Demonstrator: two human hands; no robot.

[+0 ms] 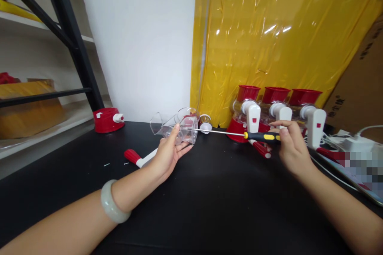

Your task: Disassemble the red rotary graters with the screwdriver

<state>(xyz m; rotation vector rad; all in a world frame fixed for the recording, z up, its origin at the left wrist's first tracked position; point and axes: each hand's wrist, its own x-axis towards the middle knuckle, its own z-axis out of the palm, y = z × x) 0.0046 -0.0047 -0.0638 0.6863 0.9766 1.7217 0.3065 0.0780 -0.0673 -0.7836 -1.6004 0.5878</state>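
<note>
A clear plastic grater housing [163, 124] is gripped in my left hand [171, 149], thumb on the near side and fingers beneath it, just above the black table. My right hand [291, 145] is closed round the black and yellow handle of a screwdriver [230, 132]. Its long shaft points left and the tip meets the right end of the clear housing; whether it sits on a screw is too small to tell. Behind my left wrist lies a white crank with a red grip [133, 157]. A metal grater drum [205, 123] lies just beyond the housing.
Several red and white rotary graters [247, 93] stand in a row at the right. A red base [108, 120] sits back left. Two small screws [107, 164] lie on the black table [191, 215]. White cables and a charger [357, 143] are far right, near a tablet-like object [338, 170].
</note>
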